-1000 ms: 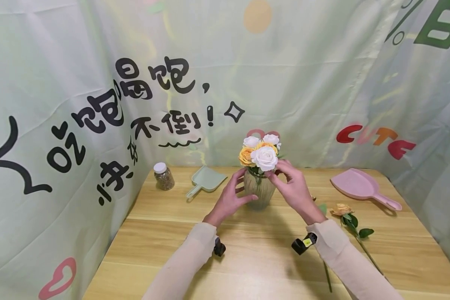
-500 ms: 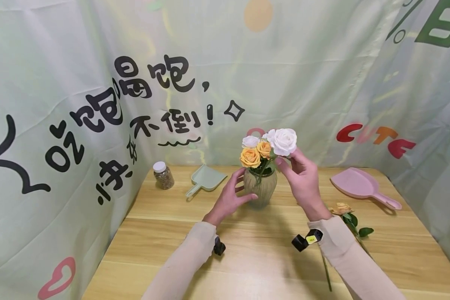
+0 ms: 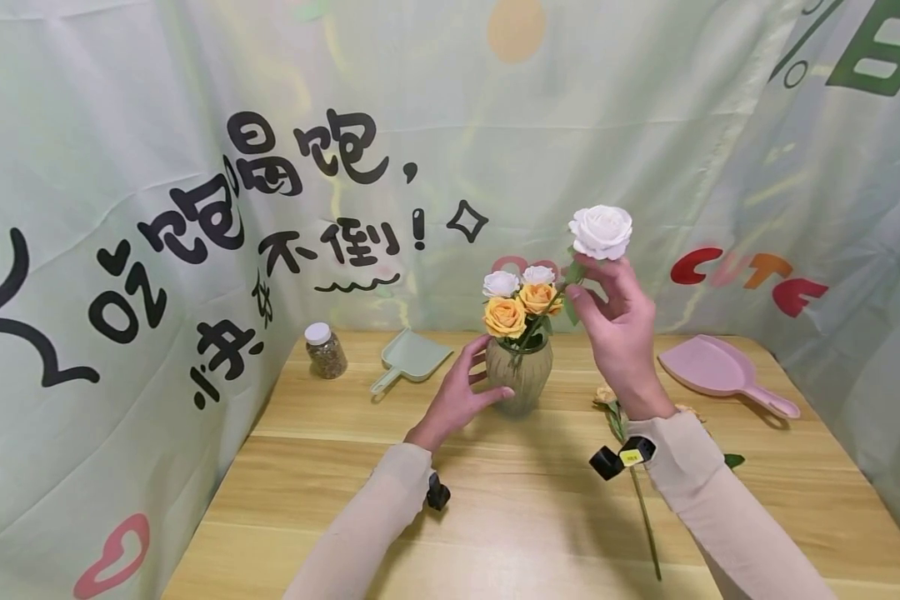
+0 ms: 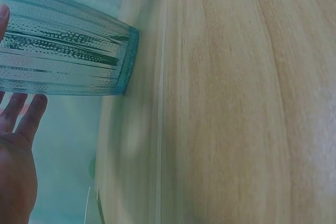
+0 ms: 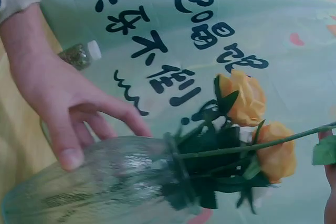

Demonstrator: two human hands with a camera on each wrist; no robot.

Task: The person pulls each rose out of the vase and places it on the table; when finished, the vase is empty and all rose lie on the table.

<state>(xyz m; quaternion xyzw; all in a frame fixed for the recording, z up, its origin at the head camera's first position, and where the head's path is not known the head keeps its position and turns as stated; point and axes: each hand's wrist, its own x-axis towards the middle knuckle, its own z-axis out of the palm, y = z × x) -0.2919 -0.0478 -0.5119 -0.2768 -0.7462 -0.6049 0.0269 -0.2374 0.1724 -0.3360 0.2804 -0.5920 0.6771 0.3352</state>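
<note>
My left hand (image 3: 461,392) holds a ribbed clear glass vase (image 3: 521,383), its thumb in front and fingers round the left side. Two orange roses (image 3: 505,317) and two white roses (image 3: 501,283) stand in the vase. To the upper right, my right hand (image 3: 622,333) pinches a larger white rose (image 3: 602,232) just below its bloom. The stem (image 5: 283,140) of that rose slants down into the vase's mouth in the right wrist view. In the left wrist view the vase base (image 4: 126,61) meets the wooden table.
An orange rose (image 3: 606,396) lies on the table (image 3: 495,533) beside my right wrist; another is mostly hidden under that forearm. A pink dustpan (image 3: 708,367) lies at right. A pale green dustpan (image 3: 416,358) and a white-lidded jar (image 3: 327,354) are at left, before a printed curtain.
My right hand has risen and moved right, drawing the large white rose up out of the bunch. The left hand has stayed on the vase.
</note>
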